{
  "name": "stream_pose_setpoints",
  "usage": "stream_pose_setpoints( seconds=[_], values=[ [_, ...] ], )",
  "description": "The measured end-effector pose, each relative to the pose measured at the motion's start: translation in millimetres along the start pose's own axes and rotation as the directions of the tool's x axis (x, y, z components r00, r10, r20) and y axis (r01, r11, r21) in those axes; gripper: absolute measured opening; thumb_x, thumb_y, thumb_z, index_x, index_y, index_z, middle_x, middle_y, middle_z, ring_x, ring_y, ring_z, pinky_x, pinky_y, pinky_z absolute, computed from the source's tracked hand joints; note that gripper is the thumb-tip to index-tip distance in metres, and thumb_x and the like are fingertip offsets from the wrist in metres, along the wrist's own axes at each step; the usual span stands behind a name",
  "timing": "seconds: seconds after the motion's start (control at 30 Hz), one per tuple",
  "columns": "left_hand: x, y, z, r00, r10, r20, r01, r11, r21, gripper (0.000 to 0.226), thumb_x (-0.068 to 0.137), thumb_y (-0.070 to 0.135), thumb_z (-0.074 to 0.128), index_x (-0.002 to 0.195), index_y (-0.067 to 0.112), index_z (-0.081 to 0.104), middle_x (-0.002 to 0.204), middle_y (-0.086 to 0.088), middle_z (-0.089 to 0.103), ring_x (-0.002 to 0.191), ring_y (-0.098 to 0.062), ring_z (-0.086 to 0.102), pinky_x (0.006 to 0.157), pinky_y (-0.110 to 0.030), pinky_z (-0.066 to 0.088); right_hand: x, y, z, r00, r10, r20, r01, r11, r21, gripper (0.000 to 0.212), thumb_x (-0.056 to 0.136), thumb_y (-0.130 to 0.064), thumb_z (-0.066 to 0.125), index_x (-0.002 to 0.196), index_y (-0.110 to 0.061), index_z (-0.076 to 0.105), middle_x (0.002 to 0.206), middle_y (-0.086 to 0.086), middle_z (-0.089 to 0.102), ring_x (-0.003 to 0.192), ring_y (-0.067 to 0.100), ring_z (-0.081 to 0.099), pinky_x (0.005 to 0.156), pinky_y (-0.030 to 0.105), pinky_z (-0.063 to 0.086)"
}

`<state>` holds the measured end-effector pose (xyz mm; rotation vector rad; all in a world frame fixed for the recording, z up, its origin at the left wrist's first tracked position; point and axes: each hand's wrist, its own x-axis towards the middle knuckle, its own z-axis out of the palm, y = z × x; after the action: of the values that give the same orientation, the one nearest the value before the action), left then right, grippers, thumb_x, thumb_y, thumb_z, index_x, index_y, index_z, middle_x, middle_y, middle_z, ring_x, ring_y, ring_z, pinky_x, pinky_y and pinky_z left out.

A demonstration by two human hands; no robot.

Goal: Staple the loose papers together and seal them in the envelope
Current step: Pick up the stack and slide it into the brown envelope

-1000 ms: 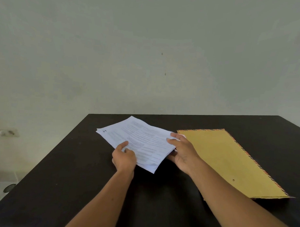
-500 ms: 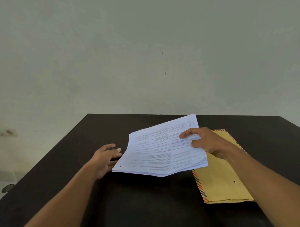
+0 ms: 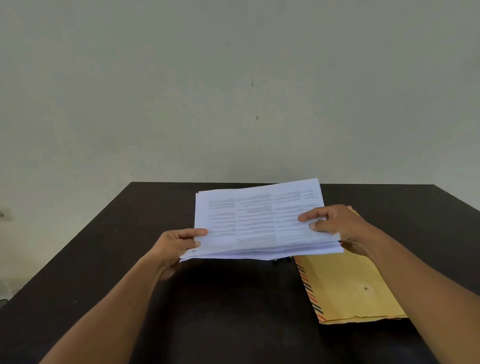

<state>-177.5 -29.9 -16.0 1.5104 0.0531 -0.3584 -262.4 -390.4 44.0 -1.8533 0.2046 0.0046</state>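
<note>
The stack of papers [image 3: 256, 223] is held in the air above the dark table [image 3: 100, 258], almost flat, with its printed side up. The left hand [image 3: 174, 247] pinches the near left corner, thumb on top and the other fingers under the sheets. The right hand [image 3: 338, 226] grips the right edge, fingers curled around it, thumb on the top sheet. Below the right side of the stack the yellow envelope [image 3: 346, 291] lies flat on the table, with a striped border; the papers and the right forearm cover part of it. Behind the table there is a plain pale wall [image 3: 236, 86].
</note>
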Motion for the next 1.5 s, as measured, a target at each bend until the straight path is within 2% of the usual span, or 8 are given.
stream_pose_setpoints(
  seconds=[0.13,0.4,0.6,0.73,0.87,1.1,1.4,1.5],
  values=[
    [2.0,-1.1,-0.8,0.999,-0.027,0.031,0.030,0.994,-0.104,0.027,0.089,-0.015,0.059,0.098,0.001,0.078,0.109,-0.020,0.073,0.076,-0.026,0.073,0.062,-0.026,0.061,-0.5,10.8,-6.5,0.997,0.076,0.001,-0.075,0.976,0.203,0.027,0.091,0.008,0.060,0.096,-0.008,0.081,0.128,0.011,0.065,0.112,0.031,0.061,0.090,0.039,0.056],
    [10.3,-6.0,4.1,0.998,-0.014,0.057,0.022,0.989,-0.148,0.030,0.090,-0.013,0.059,0.091,0.006,0.082,0.111,-0.017,0.073,0.085,-0.022,0.067,0.059,-0.021,0.058,-11.1,5.4,-9.4,0.981,0.134,0.140,-0.159,0.970,0.184,0.027,0.088,0.008,0.065,0.109,-0.006,0.077,0.131,0.012,0.055,0.097,0.032,0.057,0.058,0.029,0.056],
    [8.5,4.1,22.1,0.999,0.040,-0.032,-0.041,0.999,-0.026,0.025,0.092,-0.011,0.057,0.101,0.004,0.076,0.108,-0.017,0.072,0.074,-0.022,0.066,0.057,-0.027,0.055,-16.7,-5.5,-32.4,0.991,0.132,-0.005,-0.130,0.983,0.130,0.029,0.088,0.013,0.062,0.105,-0.005,0.078,0.128,0.011,0.058,0.102,0.034,0.059,0.060,0.031,0.058],
    [6.9,13.2,46.5,0.994,0.108,0.012,-0.108,0.959,0.264,0.024,0.094,-0.007,0.055,0.099,0.008,0.073,0.107,-0.013,0.072,0.066,-0.021,0.067,0.052,-0.026,0.055,-33.7,1.1,-74.2,0.959,0.147,-0.241,-0.127,0.987,0.098,0.031,0.090,0.017,0.054,0.101,-0.002,0.077,0.122,0.011,0.061,0.098,0.031,0.062,0.087,0.046,0.059],
    [-3.5,12.3,112.7,0.940,0.233,0.248,-0.333,0.777,0.534,0.024,0.092,0.003,0.061,0.090,0.021,0.077,0.094,-0.002,0.074,0.083,-0.014,0.069,0.070,-0.029,0.059,-70.2,26.3,-110.8,0.898,0.074,-0.434,-0.157,0.975,-0.159,0.031,0.092,0.011,0.055,0.099,-0.010,0.077,0.134,0.010,0.055,0.111,0.028,0.056,0.094,0.038,0.052],
    [-55.0,-35.8,230.1,0.620,0.168,0.767,-0.772,0.308,0.556,0.006,0.080,0.030,0.070,0.084,0.034,0.072,0.108,0.015,0.062,0.106,-0.005,0.056,0.097,-0.034,0.049,-163.5,62.0,-147.0,0.792,0.077,-0.605,-0.290,0.920,-0.263,0.034,0.091,0.004,0.052,0.102,-0.017,0.076,0.138,0.007,0.057,0.121,0.028,0.054,0.100,0.039,0.050],
    [-80.3,-53.9,253.1,0.520,0.039,0.853,-0.854,0.012,0.520,0.028,0.099,0.027,0.054,0.123,0.037,0.065,0.135,0.006,0.054,0.126,-0.017,0.048,0.106,-0.040,0.042,-222.4,47.4,-155.1,0.767,0.214,-0.605,-0.287,0.958,-0.024,0.031,0.091,0.013,0.051,0.115,0.004,0.068,0.123,0.013,0.053,0.096,0.028,0.059,0.050,0.029,0.057],
    [-73.8,-56.9,254.3,0.519,0.013,0.855,-0.841,-0.173,0.513,0.040,0.101,0.025,0.046,0.139,0.036,0.052,0.135,-0.002,0.052,0.124,-0.028,0.052,0.098,-0.045,0.047,-222.9,36.9,-158.7,0.780,0.220,-0.586,-0.235,0.971,0.051,0.030,0.091,0.015,0.051,0.115,0.006,0.067,0.124,0.013,0.052,0.093,0.026,0.060,0.049,0.029,0.060]
  ],
)
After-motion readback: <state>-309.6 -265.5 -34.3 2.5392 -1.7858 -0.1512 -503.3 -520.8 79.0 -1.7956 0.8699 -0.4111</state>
